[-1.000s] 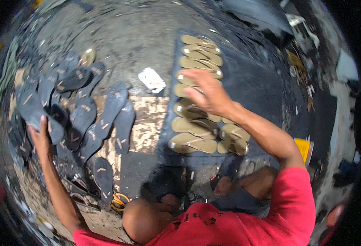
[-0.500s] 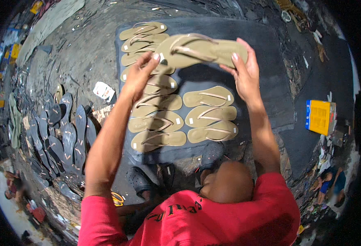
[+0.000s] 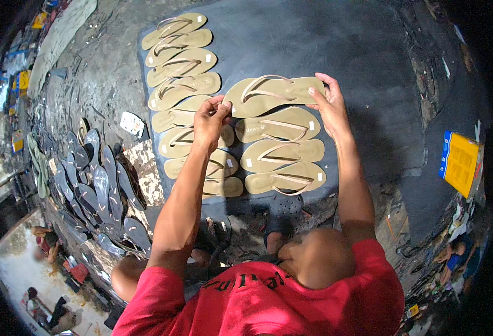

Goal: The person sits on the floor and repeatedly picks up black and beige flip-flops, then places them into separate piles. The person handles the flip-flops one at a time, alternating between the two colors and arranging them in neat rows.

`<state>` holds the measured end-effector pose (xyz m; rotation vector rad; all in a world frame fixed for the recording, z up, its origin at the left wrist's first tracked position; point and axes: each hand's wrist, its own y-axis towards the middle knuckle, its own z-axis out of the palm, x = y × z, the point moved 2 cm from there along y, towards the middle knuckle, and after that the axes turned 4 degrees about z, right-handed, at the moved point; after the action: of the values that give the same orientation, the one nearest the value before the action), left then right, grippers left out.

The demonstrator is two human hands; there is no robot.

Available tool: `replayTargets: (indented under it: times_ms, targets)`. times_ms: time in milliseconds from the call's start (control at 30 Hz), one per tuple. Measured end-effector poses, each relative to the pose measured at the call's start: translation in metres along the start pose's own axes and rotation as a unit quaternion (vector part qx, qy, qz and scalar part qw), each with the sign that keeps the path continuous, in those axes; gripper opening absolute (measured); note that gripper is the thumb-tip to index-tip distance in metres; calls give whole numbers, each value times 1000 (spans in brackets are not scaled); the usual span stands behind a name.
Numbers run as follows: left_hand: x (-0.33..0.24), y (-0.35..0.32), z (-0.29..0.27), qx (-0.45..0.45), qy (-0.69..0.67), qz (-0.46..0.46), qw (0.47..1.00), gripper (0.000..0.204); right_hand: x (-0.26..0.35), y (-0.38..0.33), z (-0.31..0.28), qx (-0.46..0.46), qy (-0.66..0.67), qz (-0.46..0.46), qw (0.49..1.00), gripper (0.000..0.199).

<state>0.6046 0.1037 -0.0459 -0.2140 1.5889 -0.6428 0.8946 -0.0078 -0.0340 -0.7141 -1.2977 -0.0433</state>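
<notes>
A tan flip-flop [image 3: 283, 95] lies crosswise between my two hands, with its thong strap facing up. My left hand [image 3: 211, 120] pinches its left end between thumb and fingers. At the other end my right hand [image 3: 329, 103] grips it, thumb on top and fingers behind. Directly below it is a short column of several tan flip-flops, the top one [image 3: 280, 124] nearest to the held one. A longer column of tan flip-flops [image 3: 182, 61] runs along the left; my left hand and forearm hide part of its lower end.
The flip-flops lie on a dark sheet [image 3: 369, 50]. Dark soles [image 3: 101, 187] are heaped at the left, near a white packet [image 3: 132, 124]. A yellow and blue box [image 3: 459, 163] stands at the right. My bare knee [image 3: 319, 257] juts up below. Other people show at the lower corners.
Both hands have brought the flip-flop down and nearer, from over the upper left column to just above the short right column. It was tilted and blurred before; now it lies flatter.
</notes>
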Motion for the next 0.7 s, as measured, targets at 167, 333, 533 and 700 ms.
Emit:
replayTargets:
  times_ms: [167, 333, 533, 700]
  targets:
    - [19, 16, 1, 15, 145, 56, 988, 30, -30, 20, -15, 33, 0, 12, 999, 42]
    - [21, 20, -1, 6, 263, 58, 963, 31, -53, 28, -24, 33, 20, 49, 998, 40]
    - [19, 34, -6, 37, 431, 110, 895, 36, -43, 31, -32, 26, -237, -72, 968, 41]
    - [6, 20, 27, 27, 593, 281, 754, 42, -35, 37, -37, -78, -584, -210, 780, 53]
